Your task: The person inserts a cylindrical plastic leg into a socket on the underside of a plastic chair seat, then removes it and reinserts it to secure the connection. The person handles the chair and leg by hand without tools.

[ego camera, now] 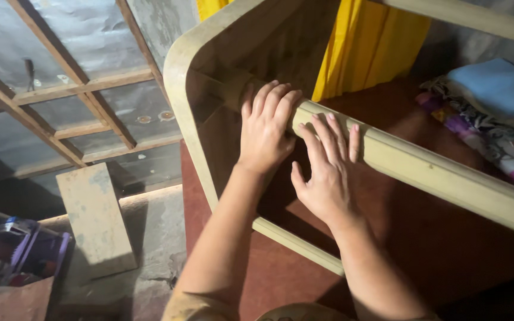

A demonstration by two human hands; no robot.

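Both my hands flat on the wooden rail (423, 169) of a pale frame: left hand (266, 128) fingers spread, draped over it, right hand (325, 172) at its 4 o'clock, open, palm pressing. Folded cloths (495, 113) at 2 o'clock.

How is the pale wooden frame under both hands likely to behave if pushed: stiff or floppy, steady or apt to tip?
The wooden frame looks thick-railed, so probably stiff. Tall and open, it might tip. The left hand and right hand lie flat on it.
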